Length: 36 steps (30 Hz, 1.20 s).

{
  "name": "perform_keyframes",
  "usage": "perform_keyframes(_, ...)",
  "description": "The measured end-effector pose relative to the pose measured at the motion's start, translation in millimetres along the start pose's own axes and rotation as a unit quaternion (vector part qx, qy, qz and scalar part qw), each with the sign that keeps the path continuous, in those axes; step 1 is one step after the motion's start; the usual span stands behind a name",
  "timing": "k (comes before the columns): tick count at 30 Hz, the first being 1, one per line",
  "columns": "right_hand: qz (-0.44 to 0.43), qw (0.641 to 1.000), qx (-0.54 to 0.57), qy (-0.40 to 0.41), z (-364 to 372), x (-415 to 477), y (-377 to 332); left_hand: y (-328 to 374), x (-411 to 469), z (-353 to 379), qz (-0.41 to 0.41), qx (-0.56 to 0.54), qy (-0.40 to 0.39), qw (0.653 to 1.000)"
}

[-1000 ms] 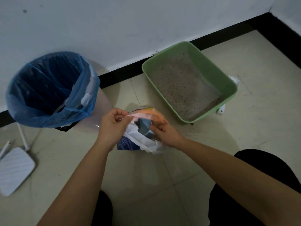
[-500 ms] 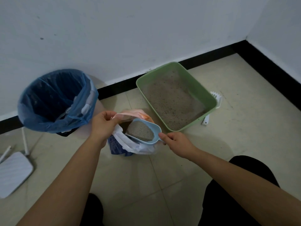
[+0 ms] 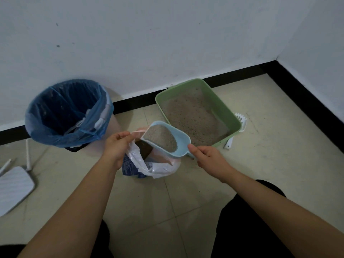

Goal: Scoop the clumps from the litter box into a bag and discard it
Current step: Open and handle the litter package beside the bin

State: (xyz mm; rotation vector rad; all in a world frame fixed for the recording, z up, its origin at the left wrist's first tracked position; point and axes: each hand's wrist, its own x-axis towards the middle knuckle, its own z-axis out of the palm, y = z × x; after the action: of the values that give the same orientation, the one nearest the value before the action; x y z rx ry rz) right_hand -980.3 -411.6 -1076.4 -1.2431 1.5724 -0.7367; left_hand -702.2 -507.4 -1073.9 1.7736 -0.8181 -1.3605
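Hands work low over the tiled floor (image 3: 186, 211). The left hand (image 3: 116, 146) pinches the top edge of a white and pink plastic bag (image 3: 160, 167) and holds its mouth open. Its fingers (image 3: 123, 135) are pressed together on the thin plastic.

The right hand (image 3: 208, 159) grips the handle of a light blue scoop (image 3: 181, 141), with the fingers curled round it and the thumb on top. The scoop is full of grey litter (image 3: 160, 137). It is up in the air right over the open bag, with its wide end pointing away from the person.

The bag sits on the floor, close in front of the person's knees. Something dark shows inside it.

The green litter box (image 3: 221, 105) is on the floor behind the bag and a bit to the right, against the wall (image 3: 167, 43). Grey litter covers its bottom. A white plastic tool (image 3: 241, 121) pokes out from behind its right side.

A trash bin (image 3: 46, 138) with a blue liner stands to the left of the bag, also near the wall. A flat white box with thin sticks (image 3: 13, 185) lies on the floor at the far left.
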Motion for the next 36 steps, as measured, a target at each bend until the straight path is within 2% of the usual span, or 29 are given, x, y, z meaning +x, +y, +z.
perform_keyframes(7,0.068,0.986,0.006,0.150,-36.4,30.2,-0.2,-11.7,-3.1,7.8,-0.008,0.020,-0.019,1.000)
perform_keyframes(10,0.084,0.966,-0.118,0.214,-47.4,50.1,11.4,-14.2,-4.9,6.7,-0.008,0.016,-0.016,1.000)
perform_keyframes(12,0.098,0.935,-0.267,0.211,-49.8,62.0,19.5,-15.1,-5.7,5.2,-0.010,0.007,-0.013,1.000)
perform_keyframes(15,0.162,0.892,-0.404,0.126,-49.1,71.4,27.8,-14.5,-10.4,5.2,-0.008,0.001,-0.011,1.000)
perform_keyframes(17,0.177,0.872,-0.451,0.076,-50.7,69.0,29.1,-14.1,-12.7,5.9,-0.006,0.001,-0.007,1.000)
perform_keyframes(21,0.128,0.855,-0.493,0.093,-59.2,61.8,28.1,-13.6,-13.9,5.1,-0.008,-0.006,-0.005,1.000)
perform_keyframes(25,0.098,0.866,-0.477,0.116,-68.1,55.4,26.8,-11.5,-16.8,2.8,-0.008,-0.008,0.003,1.000)
perform_keyframes(31,0.062,0.905,-0.398,0.139,-72.6,49.4,25.8,-8.3,-18.2,-2.5,0.030,0.033,0.011,0.999)
perform_keyframes(36,-0.065,0.951,-0.250,0.172,-62.5,17.2,-8.1,-3.1,-22.6,-5.2,0.057,0.024,0.045,0.997)
